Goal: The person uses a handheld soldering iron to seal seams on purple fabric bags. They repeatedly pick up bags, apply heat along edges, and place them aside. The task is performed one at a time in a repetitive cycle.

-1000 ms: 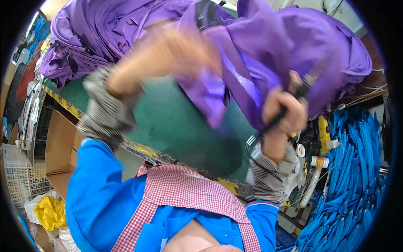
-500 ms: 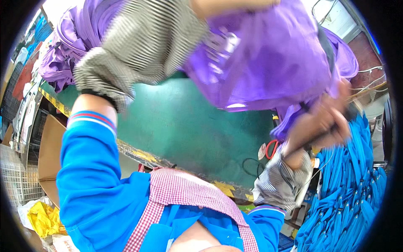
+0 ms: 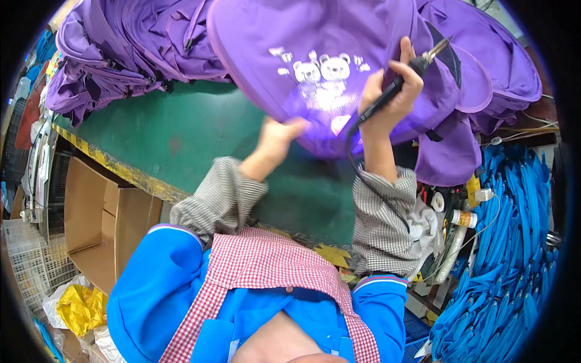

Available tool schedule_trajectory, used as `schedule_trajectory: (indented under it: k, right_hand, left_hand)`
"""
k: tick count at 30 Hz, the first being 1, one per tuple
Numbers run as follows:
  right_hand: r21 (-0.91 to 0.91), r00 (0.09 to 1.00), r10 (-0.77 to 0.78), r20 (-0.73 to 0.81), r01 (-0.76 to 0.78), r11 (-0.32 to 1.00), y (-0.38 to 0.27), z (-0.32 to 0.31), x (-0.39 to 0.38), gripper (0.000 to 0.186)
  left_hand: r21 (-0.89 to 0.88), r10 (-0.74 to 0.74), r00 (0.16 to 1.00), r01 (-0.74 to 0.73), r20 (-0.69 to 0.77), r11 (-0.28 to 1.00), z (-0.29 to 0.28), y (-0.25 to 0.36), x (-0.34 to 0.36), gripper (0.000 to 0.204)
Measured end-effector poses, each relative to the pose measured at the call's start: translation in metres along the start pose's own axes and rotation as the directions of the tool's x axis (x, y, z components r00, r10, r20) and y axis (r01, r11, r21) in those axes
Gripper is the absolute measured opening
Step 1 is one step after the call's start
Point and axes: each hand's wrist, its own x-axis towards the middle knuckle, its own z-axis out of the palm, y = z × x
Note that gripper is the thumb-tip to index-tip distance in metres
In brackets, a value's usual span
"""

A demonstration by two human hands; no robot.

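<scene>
From my end, the purple bag (image 3: 254, 54) sits just past both hands: the left hand (image 3: 275, 142) is at its near edge, too blurry to tell if it's pinching, and the right hand (image 3: 382, 109) is wrapped around the iron (image 3: 390, 94), over the bag. Count: one iron, two bears (image 3: 321, 71) printed on the bag. Green surface (image 3: 157, 133), striped edge; purple heap (image 3: 139, 45) far left, one open carton (image 3: 97, 224) left, blue cloth (image 3: 502, 254) right.
</scene>
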Motion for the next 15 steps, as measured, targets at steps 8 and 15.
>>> schedule_trajectory:
  k: [8, 15]
  right_hand:
    - [-0.142, 0.957, -0.221, 0.189, 0.249, 0.958, 0.025, 0.004, 0.008, 0.028]
    - [-0.298, 0.914, -0.306, 0.268, 0.38, 0.875, 0.019, -0.009, 0.005, 0.029]
  left_hand:
    - [0.087, 0.024, 0.993, -0.034, 0.113, 0.996, 0.055, 0.006, 0.015, 0.026]
    - [0.203, 0.049, 0.993, -0.07, 0.107, 0.977, 0.06, 0.005, 0.016, 0.037]
